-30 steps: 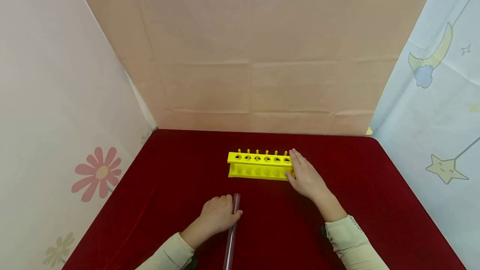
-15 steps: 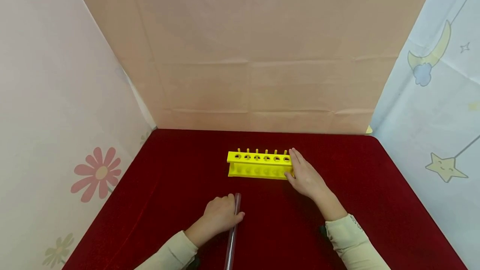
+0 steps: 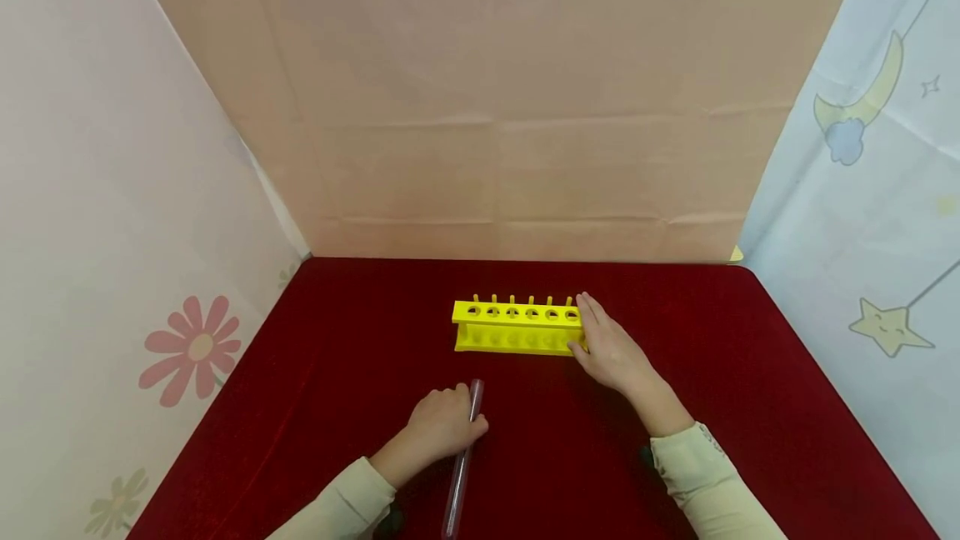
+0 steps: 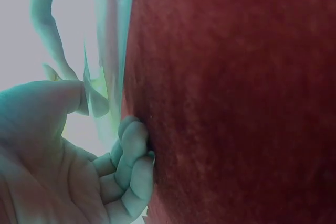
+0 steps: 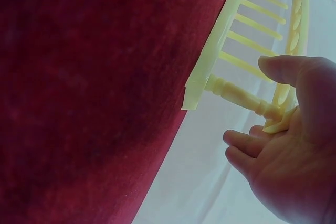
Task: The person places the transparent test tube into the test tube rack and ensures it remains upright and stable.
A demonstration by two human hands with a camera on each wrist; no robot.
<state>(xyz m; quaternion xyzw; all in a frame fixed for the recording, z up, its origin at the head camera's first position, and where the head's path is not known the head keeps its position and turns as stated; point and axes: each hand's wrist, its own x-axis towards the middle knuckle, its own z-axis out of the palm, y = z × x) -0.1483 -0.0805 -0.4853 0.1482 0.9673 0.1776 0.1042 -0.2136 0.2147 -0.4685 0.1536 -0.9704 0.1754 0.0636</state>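
A yellow test tube rack (image 3: pixel 517 324) with a row of holes and upright pegs stands on the dark red cloth. My right hand (image 3: pixel 611 355) holds its right end, with the thumb at the front and the fingers along the end. In the right wrist view the rack's end post (image 5: pixel 241 97) shows between thumb and fingers. Nearer the front, my left hand (image 3: pixel 441 423) pinches a clear test tube (image 3: pixel 458 482), which slants toward the front edge. The left wrist view has the tube (image 4: pixel 111 35) passing between thumb and curled fingers.
The red cloth-covered table (image 3: pixel 360 332) spreads around both hands. Behind it rises a tan paper wall (image 3: pixel 480 123). Pale printed sheets flank it, with a flower (image 3: pixel 198 347) on the left and a star (image 3: pixel 890 327) on the right.
The test tube has shifted slightly forward, and its lower end has come into the head view. The left hand stays on it. The right hand and rack have hardly moved.
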